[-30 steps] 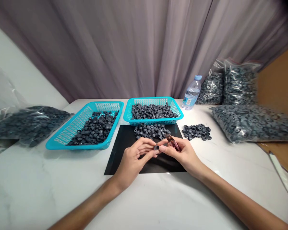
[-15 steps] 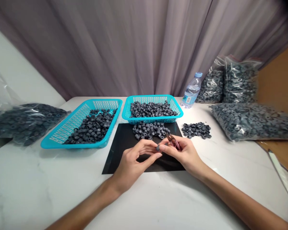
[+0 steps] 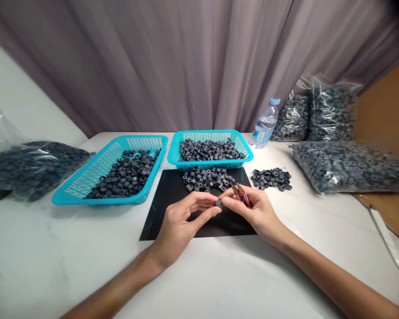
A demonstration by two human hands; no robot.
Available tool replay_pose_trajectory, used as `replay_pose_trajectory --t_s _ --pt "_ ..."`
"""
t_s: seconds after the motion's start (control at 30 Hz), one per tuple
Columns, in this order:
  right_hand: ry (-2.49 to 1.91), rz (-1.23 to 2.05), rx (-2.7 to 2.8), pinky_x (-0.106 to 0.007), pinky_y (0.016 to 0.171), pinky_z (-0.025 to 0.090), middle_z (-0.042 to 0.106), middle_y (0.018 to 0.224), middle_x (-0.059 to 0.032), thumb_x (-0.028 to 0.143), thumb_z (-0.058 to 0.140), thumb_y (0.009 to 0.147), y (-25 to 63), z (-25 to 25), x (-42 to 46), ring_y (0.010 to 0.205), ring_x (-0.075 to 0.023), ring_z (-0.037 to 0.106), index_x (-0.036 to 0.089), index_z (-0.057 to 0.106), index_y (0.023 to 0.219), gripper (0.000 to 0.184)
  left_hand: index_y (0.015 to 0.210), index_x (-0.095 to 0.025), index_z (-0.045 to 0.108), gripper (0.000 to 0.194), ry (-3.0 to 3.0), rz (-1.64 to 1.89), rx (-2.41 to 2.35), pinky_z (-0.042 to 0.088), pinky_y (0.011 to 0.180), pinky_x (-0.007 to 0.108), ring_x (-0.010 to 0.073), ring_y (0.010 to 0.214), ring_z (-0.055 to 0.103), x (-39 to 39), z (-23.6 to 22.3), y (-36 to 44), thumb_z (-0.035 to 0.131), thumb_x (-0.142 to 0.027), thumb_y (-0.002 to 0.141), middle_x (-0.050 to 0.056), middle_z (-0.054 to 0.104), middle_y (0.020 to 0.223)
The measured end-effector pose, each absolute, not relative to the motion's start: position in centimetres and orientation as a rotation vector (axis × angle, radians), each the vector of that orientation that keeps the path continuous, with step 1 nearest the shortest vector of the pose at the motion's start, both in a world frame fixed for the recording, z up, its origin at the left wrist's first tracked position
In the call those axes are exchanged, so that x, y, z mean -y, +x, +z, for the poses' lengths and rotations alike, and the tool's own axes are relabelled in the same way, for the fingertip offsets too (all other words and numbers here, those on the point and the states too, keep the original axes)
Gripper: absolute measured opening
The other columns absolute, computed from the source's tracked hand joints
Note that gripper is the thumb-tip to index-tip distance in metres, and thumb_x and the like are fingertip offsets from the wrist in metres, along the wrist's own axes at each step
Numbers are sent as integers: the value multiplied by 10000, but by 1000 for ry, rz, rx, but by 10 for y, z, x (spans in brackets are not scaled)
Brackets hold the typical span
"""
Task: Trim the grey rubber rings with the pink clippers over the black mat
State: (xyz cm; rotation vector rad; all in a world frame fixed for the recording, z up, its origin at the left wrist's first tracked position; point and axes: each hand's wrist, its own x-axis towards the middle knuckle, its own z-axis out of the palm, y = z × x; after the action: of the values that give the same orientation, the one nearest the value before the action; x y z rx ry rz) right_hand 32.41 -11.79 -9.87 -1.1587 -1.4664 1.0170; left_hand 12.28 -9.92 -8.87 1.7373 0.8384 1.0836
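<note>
My left hand [image 3: 179, 223] pinches a small dark grey plastic cap [image 3: 218, 203] between thumb and fingertips, over the black mat [image 3: 159, 212]. Close beside it, my right hand [image 3: 257, 212] keeps a pair of small reddish-handled nippers [image 3: 242, 195] in its palm, the jaws pointing up and away. The right thumb and index fingertip meet at the cap's right side. Just behind both hands lies a heap of similar grey parts [image 3: 206, 179] on the mat's far part. To the right, a smaller pile of grey pieces [image 3: 271, 179] rests on the white table.
Two blue baskets [image 3: 55, 195] [image 3: 210, 166] hold many grey parts. A water bottle [image 3: 265, 124] stands at the back right. Filled clear bags [image 3: 349, 168] lie and stand at the right, and another bag [image 3: 40, 164] is at the left. A long white strip-like object [image 3: 387, 237] lies far right.
The cap has turned between the fingertips and shows more of its side. My left thumb has drawn back slightly to the left. The nippers have shifted a little in my right hand.
</note>
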Motion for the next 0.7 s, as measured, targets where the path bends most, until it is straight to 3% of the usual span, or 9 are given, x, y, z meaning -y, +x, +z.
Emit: replay_pose_trajectory --t_s 0.2,0.53,0.7 --pt "-1143 1028 1428 -265 560 325 493 683 14 517 660 906 324 -97 119 612 -128 380 192 693 820 338 971 -241 718 150 1854 1148 -874 628 866 256 149 870 743 99 -89 122 791 -240 840 -21 759 932" --pt "-1117 1144 1427 -254 508 267 386 618 47 487 741 850 323 -95 121 564 -103 299 182 691 797 313 1001 -223 694 142 2048 1108 -848 607 825 224 132 826 729 99 -90 120 757 -218 874 -18 752 922" --pt "-1062 1184 1454 -251 539 280 407 659 42 450 691 905 322 -95 120 601 -106 329 177 653 788 299 991 -216 699 133 2061 1115 -853 608 825 212 128 819 736 98 -91 120 756 -204 872 -20 757 904"
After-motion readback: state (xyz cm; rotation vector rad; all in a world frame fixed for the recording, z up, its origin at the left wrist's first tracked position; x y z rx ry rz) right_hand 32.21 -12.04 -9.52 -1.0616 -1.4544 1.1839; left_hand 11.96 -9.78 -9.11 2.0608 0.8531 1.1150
